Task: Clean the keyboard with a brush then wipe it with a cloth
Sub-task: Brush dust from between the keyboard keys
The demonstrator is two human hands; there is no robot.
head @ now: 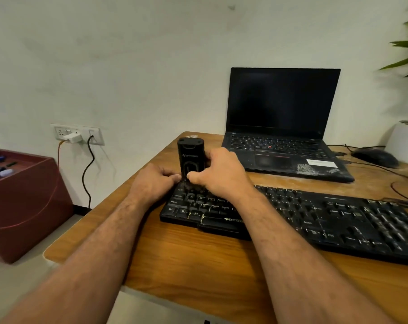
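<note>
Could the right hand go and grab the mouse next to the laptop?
Probably yes, but not right now. The right hand is busy gripping the black brush tool on the keyboard. The mouse lies on that side with open desk before it, so it would first need to let go.

keyboard [315, 220] on table [175, 260] | laptop [285, 127] behind keyboard | mouse [375, 156] right of laptop

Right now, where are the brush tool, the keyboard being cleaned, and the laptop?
brush tool [190, 157]: head view, on its upright black body.
keyboard [338, 220]: head view, on the keys at its middle.
laptop [283, 101]: head view, on its dark screen.
</note>
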